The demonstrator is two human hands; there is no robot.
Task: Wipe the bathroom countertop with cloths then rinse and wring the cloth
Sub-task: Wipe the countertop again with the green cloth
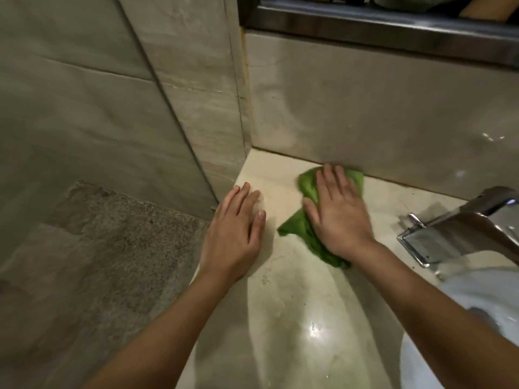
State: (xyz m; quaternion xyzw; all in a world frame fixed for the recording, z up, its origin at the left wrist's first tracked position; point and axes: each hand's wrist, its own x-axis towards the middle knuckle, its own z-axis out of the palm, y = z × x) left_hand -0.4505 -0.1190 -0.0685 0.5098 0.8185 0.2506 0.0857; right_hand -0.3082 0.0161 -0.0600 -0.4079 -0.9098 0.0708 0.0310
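Note:
A green cloth (307, 189) lies crumpled on the cream marble countertop (286, 304), close to the back wall. My right hand (337, 211) presses flat on top of it, fingers spread and pointing toward the wall, covering its middle. My left hand (237, 228) rests flat on the bare countertop near its left edge, a short gap left of the cloth, holding nothing.
A chrome faucet (460, 226) stands at the right, above a white sink basin (455, 332). The tiled back wall (379, 113) rises just behind the cloth. The counter's left edge drops to a speckled floor (112, 248) beside a glass panel.

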